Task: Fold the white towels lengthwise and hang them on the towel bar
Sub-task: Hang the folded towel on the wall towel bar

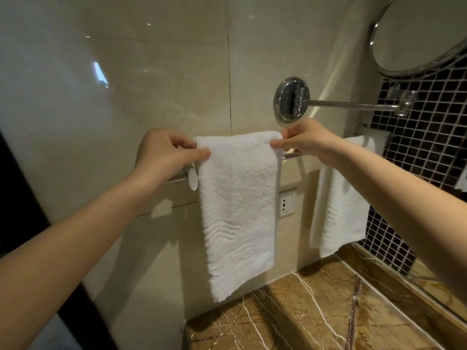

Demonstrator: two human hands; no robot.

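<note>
- We judge the step in hand to be the hanging itself. A folded white towel (237, 210) lies draped over the towel bar (177, 178), its front half falling straight toward the counter (303, 311) at six o'clock.
- A second towel (338, 210) hangs farther along the bar, at three o'clock of the first and well apart from it, so we reckon the task is close to done.
- The left hand (164, 150) sits at nine o'clock of the towel's top fold. Its thumb in front and its curled fingers pinch the left edge where the cloth crosses the bar.
- The right hand (303, 140) sits at three o'clock of the same fold, with thumb and fingers drawn narrow and pinching the right edge.
- Both forearms reach forward and up from the lower corners of the view. The wrists are roughly level, and the towel's whole width lies between the hands.
- A small white tag (192, 178) dangles at the towel's left edge, at five o'clock of the left hand and in front of the bar.
- The next move, as we see it, calls for squaring the fold along the bar and evening the two halves. The back half is hidden from us, so we cannot tell how it hangs.
- After that we would tuck the tag out of sight and let go with both hands together, so the cloth does not slide.
</note>
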